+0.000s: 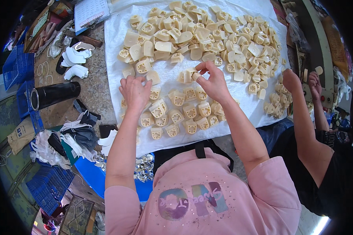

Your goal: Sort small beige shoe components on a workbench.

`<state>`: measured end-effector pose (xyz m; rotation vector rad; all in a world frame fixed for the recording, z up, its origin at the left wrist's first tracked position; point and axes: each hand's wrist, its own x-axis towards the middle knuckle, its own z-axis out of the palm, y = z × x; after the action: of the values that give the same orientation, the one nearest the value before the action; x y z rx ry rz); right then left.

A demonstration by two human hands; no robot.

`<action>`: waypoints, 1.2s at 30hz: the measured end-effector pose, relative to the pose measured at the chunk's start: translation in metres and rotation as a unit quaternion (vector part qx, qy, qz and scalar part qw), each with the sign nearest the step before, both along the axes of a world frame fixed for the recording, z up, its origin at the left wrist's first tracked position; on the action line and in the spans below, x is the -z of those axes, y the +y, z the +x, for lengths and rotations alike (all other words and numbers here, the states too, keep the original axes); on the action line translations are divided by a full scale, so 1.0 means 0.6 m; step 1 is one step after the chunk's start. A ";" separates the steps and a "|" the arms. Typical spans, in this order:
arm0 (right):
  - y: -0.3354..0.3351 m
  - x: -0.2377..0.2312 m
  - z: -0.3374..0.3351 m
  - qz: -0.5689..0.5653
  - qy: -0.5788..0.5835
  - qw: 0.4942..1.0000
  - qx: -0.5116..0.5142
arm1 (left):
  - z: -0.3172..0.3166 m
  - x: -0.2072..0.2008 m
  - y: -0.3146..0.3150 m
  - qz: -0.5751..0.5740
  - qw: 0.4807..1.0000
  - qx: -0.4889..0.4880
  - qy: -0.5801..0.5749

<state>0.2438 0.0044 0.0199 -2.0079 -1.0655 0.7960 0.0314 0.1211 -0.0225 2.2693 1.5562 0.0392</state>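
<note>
My right hand pinches a small cream plastic part between thumb and fingers, just above the white cloth. Another cream part sits against it on the left. My left hand is lowered over the cloth, its fingers bent and apart. One fingertip lies against a flat-faced cream part; whether it is gripped there cannot be made out. Between my forearms, several cream parts stand in loose rows, their holed undersides turned up. A large heap of the same parts spreads beyond my hands.
White cloth covers the table. To the left are a black cylinder, white curved pieces and a clipboard. A blue tub with shiny metal pieces stands below. At right, a co-worker's hand is near a cream part.
</note>
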 end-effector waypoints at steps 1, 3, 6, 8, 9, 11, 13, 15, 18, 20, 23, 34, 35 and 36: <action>0.000 -0.005 -0.003 -0.009 0.003 1.000 0.000 | 0.007 0.004 -0.003 0.000 1.000 -0.001 0.000; -0.006 -0.005 -0.004 -0.019 0.006 1.000 0.001 | 0.021 0.017 -0.007 -0.025 0.998 -0.063 -0.011; -0.021 0.006 0.003 -0.003 -0.009 1.000 0.004 | 0.024 0.021 -0.004 -0.107 0.984 -0.125 -0.072; -0.029 0.007 0.007 -0.009 0.001 1.000 0.003 | 0.029 0.020 -0.009 -0.103 0.984 -0.118 -0.086; -0.031 0.008 0.007 -0.009 0.001 1.000 0.003 | 0.031 0.017 -0.011 -0.098 0.984 -0.114 -0.100; -0.036 0.011 0.006 -0.011 0.014 1.000 0.019 | 0.033 0.018 -0.015 -0.096 0.984 -0.092 -0.118; -0.039 0.009 0.003 -0.011 0.013 1.000 0.020 | 0.033 0.018 -0.017 -0.095 0.984 -0.070 -0.136; -0.042 0.009 0.002 -0.010 0.012 1.000 0.020 | 0.029 0.017 -0.015 -0.142 0.970 -0.084 -0.177; -0.049 0.010 0.004 -0.001 0.025 0.999 0.028 | 0.020 0.010 -0.019 -0.178 0.930 -0.113 -0.300; -0.054 0.006 0.007 -0.002 0.023 0.999 0.031 | 0.010 -0.003 -0.027 -0.076 0.954 -0.069 -0.282; -0.058 0.004 0.010 0.012 0.013 0.999 0.028 | -0.015 -0.018 -0.032 0.108 0.966 0.078 -0.222; -0.058 -0.004 0.006 0.016 0.038 0.999 0.028 | -0.058 -0.047 -0.042 -0.006 0.971 0.224 -0.090; -0.057 -0.008 0.006 0.009 0.045 0.999 0.029 | -0.066 -0.047 -0.035 -0.005 0.977 0.178 -0.116; -0.058 -0.010 0.006 0.008 0.045 0.999 0.029 | -0.062 -0.059 -0.034 -0.004 0.981 0.131 -0.143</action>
<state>0.2473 -0.0302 0.0260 -1.9612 -0.9560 0.8357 -0.0059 0.1006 0.0127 2.3219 1.1039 0.2729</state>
